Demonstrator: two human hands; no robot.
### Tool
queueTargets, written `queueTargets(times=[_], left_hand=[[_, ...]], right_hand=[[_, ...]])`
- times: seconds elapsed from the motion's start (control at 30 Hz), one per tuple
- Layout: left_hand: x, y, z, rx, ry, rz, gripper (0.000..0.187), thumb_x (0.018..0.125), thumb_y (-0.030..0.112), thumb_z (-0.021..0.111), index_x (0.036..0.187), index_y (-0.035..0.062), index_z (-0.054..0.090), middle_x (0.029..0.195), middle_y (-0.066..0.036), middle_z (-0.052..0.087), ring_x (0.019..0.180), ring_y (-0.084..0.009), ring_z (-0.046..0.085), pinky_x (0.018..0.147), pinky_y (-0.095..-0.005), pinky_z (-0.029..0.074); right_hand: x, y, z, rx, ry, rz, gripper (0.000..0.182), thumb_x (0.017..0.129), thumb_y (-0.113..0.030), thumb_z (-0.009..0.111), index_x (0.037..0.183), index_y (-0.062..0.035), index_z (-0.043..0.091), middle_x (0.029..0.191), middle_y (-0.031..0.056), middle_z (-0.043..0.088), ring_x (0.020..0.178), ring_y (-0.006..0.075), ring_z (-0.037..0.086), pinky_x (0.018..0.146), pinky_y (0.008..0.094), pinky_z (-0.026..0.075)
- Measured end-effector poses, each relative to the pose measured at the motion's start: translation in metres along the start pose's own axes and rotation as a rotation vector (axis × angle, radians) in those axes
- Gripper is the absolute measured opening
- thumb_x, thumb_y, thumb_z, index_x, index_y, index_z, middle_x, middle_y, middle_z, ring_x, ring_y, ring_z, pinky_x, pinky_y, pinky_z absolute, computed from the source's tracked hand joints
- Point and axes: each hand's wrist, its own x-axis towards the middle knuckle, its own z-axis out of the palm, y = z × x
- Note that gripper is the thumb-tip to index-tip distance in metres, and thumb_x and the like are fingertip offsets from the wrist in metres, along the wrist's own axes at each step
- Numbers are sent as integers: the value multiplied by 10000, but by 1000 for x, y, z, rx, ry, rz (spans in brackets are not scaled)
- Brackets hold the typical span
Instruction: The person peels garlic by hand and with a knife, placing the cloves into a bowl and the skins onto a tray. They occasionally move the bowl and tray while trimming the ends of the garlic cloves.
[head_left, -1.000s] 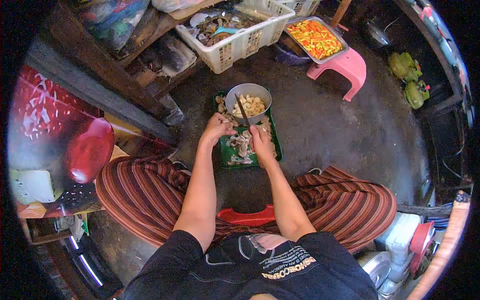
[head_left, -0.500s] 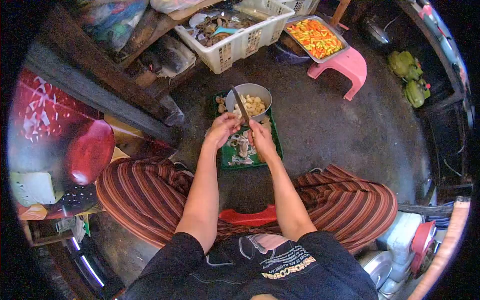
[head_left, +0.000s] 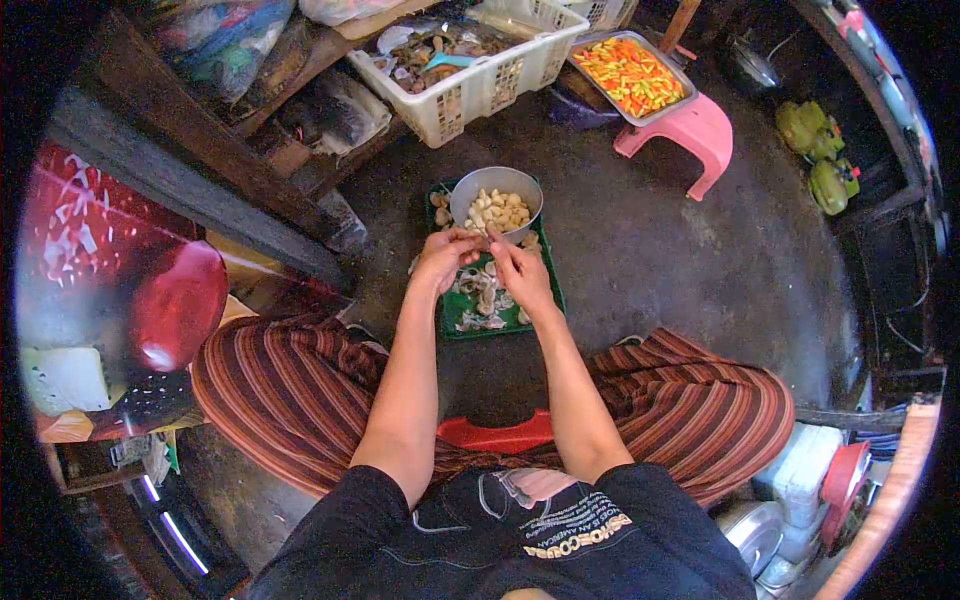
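Note:
Just in front of the grey bowl (head_left: 461,205), my left hand (head_left: 442,260) is closed in a pinch around what looks like a small garlic clove, mostly hidden by the fingers. Close beside it, my right hand (head_left: 522,275) is closed on a knife, whose blade hardly shows between the fingertips. Peeled garlic cloves (head_left: 498,210) lie in the bowl. Beneath both hands is a green tray (head_left: 467,328) bearing the bowl, pale papery skins (head_left: 484,300) and, at its left side, unpeeled garlic (head_left: 440,208).
A white plastic crate (head_left: 440,118) holds brownish pieces and a light-blue utensil. A metal tray of red, orange and yellow chillies (head_left: 635,75) rests on a pink stool (head_left: 700,140). Green containers (head_left: 828,180) stand far right. A wooden post and shelf border the left.
The knife blade, which pointed up across the bowl, has swung down and now barely shows at the fingertips. Both hands stay close together in about the same place.

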Motion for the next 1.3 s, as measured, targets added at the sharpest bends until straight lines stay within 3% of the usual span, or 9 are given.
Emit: queueTargets(times=[0.1,0.17,0.6,0.77,0.83,1.0,1.07,1.23,1.3], left_hand=[[0,2,3,60,38,-7,90,787,12,586,873,-7,566,778,-69,598,627,-126,539,550,-223,439],[-3,4,5,91,31,7,97,781,16,595,871,-10,568,765,-66,595,618,-123,538,546,-224,437],[-3,-2,22,364,1,225,118,773,74,642,820,-4,569,669,-47,566,545,-111,523,498,-232,419],[2,-8,16,494,-33,230,124,791,99,636,822,5,562,659,-29,558,548,-107,527,503,-226,426],[1,0,9,487,-238,146,133,788,86,632,864,6,557,694,-35,588,551,-105,534,513,-227,435],[5,-5,-3,426,-287,135,203,773,76,629,953,21,553,771,-64,633,618,-131,584,548,-257,466],[-4,-3,2,398,-232,122,132,784,65,612,907,32,578,770,-62,630,646,-147,600,585,-283,503],[-13,15,1,264,-234,173,176,731,30,594,907,22,597,808,-65,612,685,-150,580,605,-313,484],[4,0,-5,735,-162,484,200,686,102,633,873,42,593,796,-45,607,751,-167,563,656,-354,470]], right_hand=[[-2,4,0,-163,29,-11,368,875,-414,463,1162,-211,568,581,94,569,566,193,572,562,327,425],[-2,11,5,-38,82,-51,368,883,-369,508,1153,-131,583,535,-32,475,503,43,442,498,220,356],[-2,0,3,435,164,92,373,828,-329,617,1024,-11,629,552,-24,497,488,33,435,433,196,329],[-6,6,-10,650,74,378,312,820,-349,617,872,-42,634,587,-18,531,480,60,456,457,197,356],[-5,7,-18,732,10,465,304,824,-347,613,873,-47,603,575,-10,518,473,71,456,438,207,346],[-9,6,-23,828,-16,663,348,803,-362,633,935,-55,537,595,3,501,474,96,453,451,217,374],[-11,-9,-22,792,71,749,382,780,-371,656,960,-58,530,655,16,507,514,104,470,474,221,393],[9,39,-16,901,-177,742,431,826,-440,556,1018,-54,548,838,32,584,717,130,534,623,233,429],[-12,-13,-8,1006,-245,402,529,822,-440,538,1193,-67,479,1093,107,550,960,218,523,820,332,430]])
